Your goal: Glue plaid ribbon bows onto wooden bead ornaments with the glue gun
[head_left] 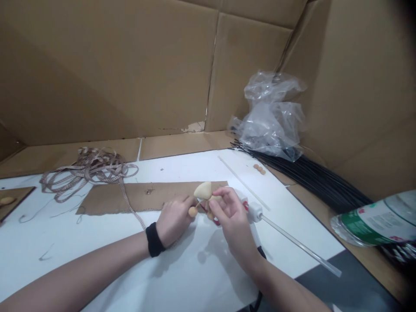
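My left hand (175, 219), with a black band (154, 239) on its wrist, is closed on a small craft piece. The piece shows a tan ball (193, 212) by the fingertips and a smooth cream cap-shaped part (203, 190) on top. Thumb and forefinger of my right hand (229, 212) pinch at the right side of this same piece. Something small and red shows between the hands; its kind is hard to tell. Partly behind my right hand lies a white glue gun (255, 211) with a clear glue stick (302, 245) sticking out of its back.
A brown cardboard strip (113, 199) lies behind my hands. Checked ribbon (94, 167) is heaped at left, one strand running to my left wrist. At right are black rods (302, 175), a plastic bag (269, 117), a bottle (377, 221) and small tan pieces (259, 169). Cardboard walls surround the table.
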Demonstrator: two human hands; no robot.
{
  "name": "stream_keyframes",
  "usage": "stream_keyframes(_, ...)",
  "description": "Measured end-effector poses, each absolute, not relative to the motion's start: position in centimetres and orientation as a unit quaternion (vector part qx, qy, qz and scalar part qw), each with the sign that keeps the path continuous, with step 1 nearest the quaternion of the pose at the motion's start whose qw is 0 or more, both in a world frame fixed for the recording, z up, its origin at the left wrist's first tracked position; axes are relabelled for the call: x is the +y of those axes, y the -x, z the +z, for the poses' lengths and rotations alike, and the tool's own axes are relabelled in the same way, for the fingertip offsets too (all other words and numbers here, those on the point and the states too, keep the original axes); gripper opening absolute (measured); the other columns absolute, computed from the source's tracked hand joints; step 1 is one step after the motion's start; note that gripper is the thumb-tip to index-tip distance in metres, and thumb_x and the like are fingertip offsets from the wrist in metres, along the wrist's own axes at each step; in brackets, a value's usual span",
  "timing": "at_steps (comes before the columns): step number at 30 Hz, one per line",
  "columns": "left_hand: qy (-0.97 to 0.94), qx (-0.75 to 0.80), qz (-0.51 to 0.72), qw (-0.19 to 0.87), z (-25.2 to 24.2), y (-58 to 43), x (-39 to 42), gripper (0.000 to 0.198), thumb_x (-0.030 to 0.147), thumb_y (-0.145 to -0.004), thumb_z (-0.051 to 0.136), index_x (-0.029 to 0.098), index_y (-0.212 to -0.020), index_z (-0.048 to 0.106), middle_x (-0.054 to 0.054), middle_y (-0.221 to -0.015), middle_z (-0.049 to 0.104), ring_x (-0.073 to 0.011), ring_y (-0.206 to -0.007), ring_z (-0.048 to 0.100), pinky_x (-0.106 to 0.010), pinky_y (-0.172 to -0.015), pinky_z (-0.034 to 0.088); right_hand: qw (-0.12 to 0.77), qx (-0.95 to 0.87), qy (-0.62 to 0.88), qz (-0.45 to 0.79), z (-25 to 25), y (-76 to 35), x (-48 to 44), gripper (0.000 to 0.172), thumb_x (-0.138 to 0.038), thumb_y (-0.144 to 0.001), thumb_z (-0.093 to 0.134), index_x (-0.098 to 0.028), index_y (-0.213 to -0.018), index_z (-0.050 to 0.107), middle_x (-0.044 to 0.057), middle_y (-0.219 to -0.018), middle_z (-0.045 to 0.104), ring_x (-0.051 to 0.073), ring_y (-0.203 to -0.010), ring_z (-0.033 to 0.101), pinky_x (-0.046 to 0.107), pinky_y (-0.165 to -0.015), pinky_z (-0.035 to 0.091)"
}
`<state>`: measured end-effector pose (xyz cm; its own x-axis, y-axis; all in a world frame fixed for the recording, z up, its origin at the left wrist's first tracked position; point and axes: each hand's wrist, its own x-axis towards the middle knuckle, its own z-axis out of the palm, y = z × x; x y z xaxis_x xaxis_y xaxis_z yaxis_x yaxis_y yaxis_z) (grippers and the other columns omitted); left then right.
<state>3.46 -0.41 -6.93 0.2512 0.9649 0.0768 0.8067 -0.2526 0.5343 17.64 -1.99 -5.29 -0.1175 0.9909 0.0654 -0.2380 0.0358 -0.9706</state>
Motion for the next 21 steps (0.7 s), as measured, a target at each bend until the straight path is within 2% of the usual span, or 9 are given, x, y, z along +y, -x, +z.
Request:
stream_keyframes(3,-0.728,0.556,0.276,0.290,-6.3,-3.2,-0.7,0.021,0.029,-0.079,0.045,0.014,-0.070,0.056,-0.002,-0.063,0.059,-0.0156,-0.060,0.055,-0.023,-0.051,0.040,0.504,-0.507,0.395,0.577,-5.2,-17.5,-2.2,0.012,-0.025,-0.078,0.056,-0.022,-0.086,0.048,-0.003,-0.074,0.054,0.011,-0.065,0.054,0.022,-0.057,0.042)
stream_keyframes(5,-0.697,0.541,0.319,0.346,-5.8,-3.2,-0.7,0.018,0.029,-0.076,0.049,0.013,-0.070,0.055,0.000,-0.062,0.058,-0.0140,-0.059,0.054,-0.020,-0.050,0.041,0.492,-0.510,0.409,0.575,-5.3,-17.3,-2.3,0.017,-0.025,-0.076,0.058,-0.021,-0.088,0.048,-0.001,-0.078,0.055,0.013,-0.071,0.055,0.024,-0.060,0.043)
stream_keyframes(9,-0.635,0.527,0.373,0.424,-5.4,-3.1,-0.9,0.010,0.022,-0.071,0.053,0.012,-0.072,0.056,0.000,-0.064,0.060,-0.0140,-0.060,0.055,-0.021,-0.054,0.044,0.485,-0.511,0.456,0.544,-5.6,-17.0,-2.1,0.023,-0.022,-0.073,0.061,-0.019,-0.092,0.049,0.001,-0.079,0.057,0.015,-0.074,0.055,0.026,-0.064,0.044)
stream_keyframes(14,-0.574,0.514,0.397,0.499,-5.3,-3.0,-1.5,0.010,0.018,-0.071,0.052,0.012,-0.077,0.058,0.000,-0.066,0.060,-0.0132,-0.060,0.055,-0.021,-0.055,0.043,0.457,-0.538,0.457,0.542,-5.9,-17.2,-1.8,0.018,-0.024,-0.073,0.060,-0.017,-0.088,0.054,0.001,-0.073,0.060,0.015,-0.067,0.057,0.029,-0.064,0.044)
stream_keyframes(18,-0.539,0.500,0.389,0.555,-4.6,-3.0,-2.0,0.013,0.024,-0.077,0.051,0.014,-0.080,0.058,0.000,-0.066,0.057,-0.0122,-0.060,0.052,-0.021,-0.053,0.041,0.459,-0.530,0.464,0.542,-5.7,-17.5,-1.6,0.015,-0.023,-0.072,0.060,-0.018,-0.085,0.053,-0.001,-0.069,0.057,0.014,-0.062,0.056,0.027,-0.060,0.044)
stream_keyframes(21,-0.557,0.460,0.378,0.579,-4.1,-3.0,-2.2,0.019,0.029,-0.079,0.051,0.015,-0.091,0.057,-0.003,-0.080,0.060,-0.0155,-0.073,0.055,-0.023,-0.061,0.043,0.466,-0.523,0.471,0.536,-5.5,-17.7,-1.5,0.014,-0.022,-0.072,0.060,-0.019,-0.084,0.052,-0.001,-0.069,0.056,0.013,-0.060,0.055,0.026,-0.058,0.044)
